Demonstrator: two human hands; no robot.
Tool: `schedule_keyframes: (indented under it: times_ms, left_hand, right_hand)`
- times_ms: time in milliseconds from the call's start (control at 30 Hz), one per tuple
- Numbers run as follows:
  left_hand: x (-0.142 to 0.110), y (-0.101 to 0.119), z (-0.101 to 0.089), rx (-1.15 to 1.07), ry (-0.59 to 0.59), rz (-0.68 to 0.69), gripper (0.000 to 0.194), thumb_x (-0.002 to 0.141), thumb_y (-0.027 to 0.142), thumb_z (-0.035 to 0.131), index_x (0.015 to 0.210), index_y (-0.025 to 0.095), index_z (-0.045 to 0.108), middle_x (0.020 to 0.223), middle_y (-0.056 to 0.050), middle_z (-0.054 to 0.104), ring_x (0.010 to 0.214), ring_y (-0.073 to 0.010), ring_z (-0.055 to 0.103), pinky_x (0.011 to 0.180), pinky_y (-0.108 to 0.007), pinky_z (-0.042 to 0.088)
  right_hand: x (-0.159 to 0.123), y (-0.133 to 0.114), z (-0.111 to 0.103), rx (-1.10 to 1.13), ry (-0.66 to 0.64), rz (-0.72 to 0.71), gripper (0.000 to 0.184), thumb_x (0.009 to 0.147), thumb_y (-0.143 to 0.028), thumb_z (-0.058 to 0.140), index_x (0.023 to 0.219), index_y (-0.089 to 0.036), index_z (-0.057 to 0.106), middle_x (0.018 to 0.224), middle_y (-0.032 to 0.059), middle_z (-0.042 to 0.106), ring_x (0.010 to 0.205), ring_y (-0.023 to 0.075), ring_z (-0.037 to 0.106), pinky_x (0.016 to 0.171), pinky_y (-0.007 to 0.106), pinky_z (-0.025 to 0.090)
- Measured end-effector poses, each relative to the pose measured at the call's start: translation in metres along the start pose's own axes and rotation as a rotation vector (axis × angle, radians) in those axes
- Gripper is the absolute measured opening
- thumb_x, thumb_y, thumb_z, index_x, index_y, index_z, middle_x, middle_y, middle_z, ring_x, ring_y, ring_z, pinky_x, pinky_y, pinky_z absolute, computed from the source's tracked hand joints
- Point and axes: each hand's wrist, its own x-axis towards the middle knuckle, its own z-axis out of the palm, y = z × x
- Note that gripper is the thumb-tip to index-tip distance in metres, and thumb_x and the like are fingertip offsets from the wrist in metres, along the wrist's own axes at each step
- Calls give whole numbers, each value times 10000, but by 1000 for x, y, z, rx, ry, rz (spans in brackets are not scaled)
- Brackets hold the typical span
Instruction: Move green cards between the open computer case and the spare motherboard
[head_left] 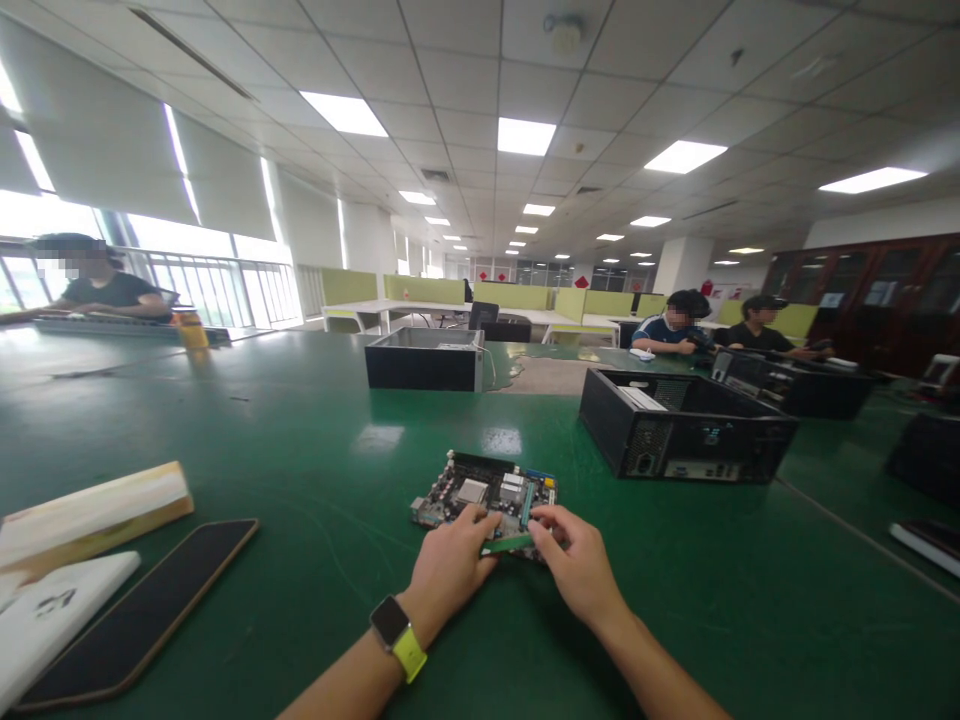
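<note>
A motherboard (474, 490) lies flat on the green table in front of me, with a square processor, slots and ports showing. Above its near edge is a narrow green memory stick (508, 543), held lengthwise between my two hands. My left hand (452, 560), with a watch (391, 622) on a yellow-green band at its wrist, closes its fingers on the stick's left end. The right end is pinched by the thumb and fingers of my right hand (574, 560). My hands hide part of the motherboard's near side.
An open black computer case (682, 425) stands at right, another case (424, 360) farther back. A dark tablet-like slab (142, 610), a white box (67, 615) and a long cardboard box (97, 510) lie at left. Several people sit around the table.
</note>
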Motion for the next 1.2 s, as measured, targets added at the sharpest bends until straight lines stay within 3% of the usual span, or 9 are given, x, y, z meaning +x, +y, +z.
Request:
schedule_keyframes:
  times_ms: [167, 267, 367, 500, 633, 733, 867, 1067, 1200]
  left_hand:
    - [8, -9, -1, -13, -47, 74, 414, 820, 335, 526, 1230, 308, 476, 1119, -28, 614, 963, -218, 604, 798, -308, 460]
    - [13, -7, -2, 30, -58, 72, 359, 828, 367, 521, 1183, 314, 498, 1059, -33, 643, 935, -234, 618, 765, -331, 473]
    - [19, 1, -2, 104, -81, 26, 326, 826, 365, 525, 1144, 296, 507, 999, -51, 661, 886, -260, 631, 718, -365, 483]
    - [29, 3, 0, 156, -72, -34, 280, 838, 349, 507, 1108, 272, 507, 947, -63, 669, 843, -266, 641, 690, -378, 485]
    - [39, -19, 1, 181, -46, -102, 297, 841, 313, 505, 1133, 261, 493, 946, -81, 669, 852, -261, 643, 702, -374, 479]
    - [46, -44, 1, 193, -11, -138, 324, 847, 295, 488, 1170, 260, 485, 956, -91, 665, 863, -259, 642, 705, -370, 474]
    - [52, -79, -3, 211, 17, -197, 369, 838, 278, 479, 1207, 264, 474, 980, -94, 665, 866, -261, 640, 697, -365, 468]
    - [56, -140, -13, 232, 83, -274, 381, 871, 289, 373, 1232, 229, 479, 1053, -104, 658, 891, -293, 632, 701, -383, 460]
    - [58, -187, -16, 245, 64, -393, 411, 878, 290, 351, 1254, 178, 471, 1109, -138, 637, 934, -312, 623, 731, -401, 459]
  right_hand:
    - [40, 20, -28, -275, 130, 13, 445, 796, -493, 491, 1102, -181, 574, 1043, 79, 614, 955, 232, 558, 835, 341, 447]
    - [87, 31, -64, -614, 201, 38, 538, 787, -533, 472, 1164, -155, 540, 1177, 122, 557, 1108, 285, 475, 925, 392, 381]
    - [135, 41, -106, -892, 279, 124, 583, 796, -568, 430, 1191, -150, 522, 1195, 152, 540, 1143, 305, 447, 927, 412, 355]
    - [176, 61, -152, -1054, 182, 287, 739, 757, -712, 347, 1200, -148, 526, 1166, 182, 559, 1113, 336, 471, 914, 466, 328]
    - [194, 79, -178, -1095, 40, 406, 896, 670, -824, 319, 1280, -189, 484, 1208, 203, 541, 1116, 383, 473, 901, 514, 300]
    - [201, 84, -187, -1094, -51, 430, 922, 646, -843, 327, 1340, -244, 423, 1233, 205, 532, 1117, 410, 474, 876, 535, 296]
    - [199, 82, -188, -1112, -100, 363, 821, 707, -774, 357, 1337, -253, 432, 1191, 196, 569, 1078, 395, 513, 840, 499, 327]
    - [175, 73, -182, -1182, 15, 232, 738, 750, -727, 332, 1265, -237, 532, 1031, 168, 653, 967, 349, 577, 778, 425, 356]
    - [152, 60, -166, -1153, 126, 150, 689, 742, -708, 373, 1191, -240, 606, 1005, 136, 667, 946, 314, 579, 784, 395, 350]
